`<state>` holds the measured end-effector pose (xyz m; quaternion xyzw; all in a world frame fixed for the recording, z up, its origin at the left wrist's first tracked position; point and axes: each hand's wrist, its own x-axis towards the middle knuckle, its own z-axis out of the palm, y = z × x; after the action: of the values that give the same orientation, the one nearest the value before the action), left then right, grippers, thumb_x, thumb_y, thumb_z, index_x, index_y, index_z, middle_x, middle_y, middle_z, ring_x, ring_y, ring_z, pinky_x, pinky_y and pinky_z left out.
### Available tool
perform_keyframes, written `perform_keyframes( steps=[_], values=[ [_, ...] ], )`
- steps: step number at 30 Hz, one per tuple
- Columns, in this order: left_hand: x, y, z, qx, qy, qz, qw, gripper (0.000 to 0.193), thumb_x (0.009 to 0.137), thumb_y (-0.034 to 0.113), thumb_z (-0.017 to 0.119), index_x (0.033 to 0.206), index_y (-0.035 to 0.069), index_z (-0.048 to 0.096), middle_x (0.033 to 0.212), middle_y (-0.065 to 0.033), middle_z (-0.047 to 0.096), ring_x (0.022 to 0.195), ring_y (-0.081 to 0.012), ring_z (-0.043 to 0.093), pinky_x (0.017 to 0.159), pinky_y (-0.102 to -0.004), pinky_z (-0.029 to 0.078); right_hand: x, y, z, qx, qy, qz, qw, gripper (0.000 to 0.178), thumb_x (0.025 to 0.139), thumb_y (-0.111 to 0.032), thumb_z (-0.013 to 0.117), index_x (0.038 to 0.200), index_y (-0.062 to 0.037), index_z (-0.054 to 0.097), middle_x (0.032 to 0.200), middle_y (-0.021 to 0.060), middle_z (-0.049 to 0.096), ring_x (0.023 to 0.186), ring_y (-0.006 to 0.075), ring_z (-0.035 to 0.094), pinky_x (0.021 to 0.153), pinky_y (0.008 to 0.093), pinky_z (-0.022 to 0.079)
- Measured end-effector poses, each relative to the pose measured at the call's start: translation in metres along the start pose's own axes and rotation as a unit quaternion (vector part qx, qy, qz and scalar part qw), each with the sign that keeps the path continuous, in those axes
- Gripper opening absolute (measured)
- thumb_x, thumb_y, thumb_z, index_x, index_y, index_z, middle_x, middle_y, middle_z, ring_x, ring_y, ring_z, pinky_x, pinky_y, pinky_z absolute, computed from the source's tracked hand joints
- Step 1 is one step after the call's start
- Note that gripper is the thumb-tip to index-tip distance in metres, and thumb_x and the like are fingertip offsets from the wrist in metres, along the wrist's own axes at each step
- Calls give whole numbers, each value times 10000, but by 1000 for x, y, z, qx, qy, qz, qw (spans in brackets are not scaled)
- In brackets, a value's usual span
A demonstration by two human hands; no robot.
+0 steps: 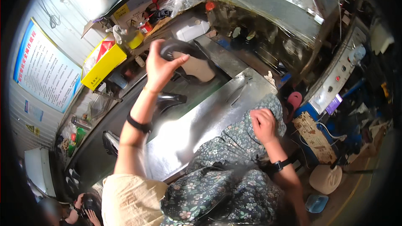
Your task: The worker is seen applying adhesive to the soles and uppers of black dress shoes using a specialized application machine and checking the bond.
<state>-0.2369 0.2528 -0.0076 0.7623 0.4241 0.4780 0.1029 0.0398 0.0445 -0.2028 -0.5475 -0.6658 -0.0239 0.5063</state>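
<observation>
My left hand (pixel 162 68) is raised over the far side of the bench. Its thumb and fingers close round a black shoe (pixel 200 68) with a beige underside, slightly blurred. Below that hand, a dark glossy shoe (pixel 171 98) lies beside the shiny metal tabletop (pixel 184 129). Another dark shoe (pixel 110 143) sits further left on the dark surface. My right hand (pixel 264 126) rests on the floral apron (pixel 238 142) over my leg, its fingers curled in and nothing visible in them.
Beyond the bench stand a yellow box (pixel 102 65) and a white jug (pixel 190 29). To the right is a machine panel with buttons (pixel 335 81). A beige canister (pixel 325 179) and a blue tub (pixel 316 204) stand on the floor. Another person's hands (pixel 86 211) show at lower left.
</observation>
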Motion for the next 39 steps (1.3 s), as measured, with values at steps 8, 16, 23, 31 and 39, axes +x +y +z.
perform_keyframes(
  steps=[8,16,23,31,39],
  values=[
    [-139,110,-6,-466,-127,-100,870,690,703,126,853,1243,65,428,1190,-71,533,1096,-170,524,966,-332,429,72,-64,-95,401,346,143,836,543,1016,-301,510,1470,-77,316,1351,88,494,1169,171,522,1000,296,412],
    [-192,133,93,-352,-408,-90,837,1017,697,234,857,1490,9,262,1446,-177,416,1332,-245,415,1103,-358,342,18,-113,-109,-38,-124,207,970,322,811,-237,740,1071,-67,656,896,209,676,825,354,678,689,381,539],
    [-179,105,107,-404,-425,-52,808,858,799,127,773,1491,18,276,1417,-139,453,1299,-204,433,1094,-327,335,32,-90,-93,-23,-138,92,986,354,877,-219,638,1194,-70,581,1069,126,639,919,369,639,766,439,517],
    [-198,103,131,-395,-381,-27,835,837,807,158,770,1464,-10,280,1457,-200,390,1358,-250,368,1120,-351,296,4,-74,-85,-33,-68,123,990,341,876,-164,626,1199,-60,612,1203,133,633,930,321,677,782,385,557],
    [-158,120,144,-388,-403,-104,822,701,777,173,793,1375,13,466,1334,-157,533,1223,-202,508,1024,-317,411,-52,-101,-74,230,119,356,898,406,944,-97,583,1318,35,493,1235,102,598,1112,177,566,975,305,427]
  ],
)
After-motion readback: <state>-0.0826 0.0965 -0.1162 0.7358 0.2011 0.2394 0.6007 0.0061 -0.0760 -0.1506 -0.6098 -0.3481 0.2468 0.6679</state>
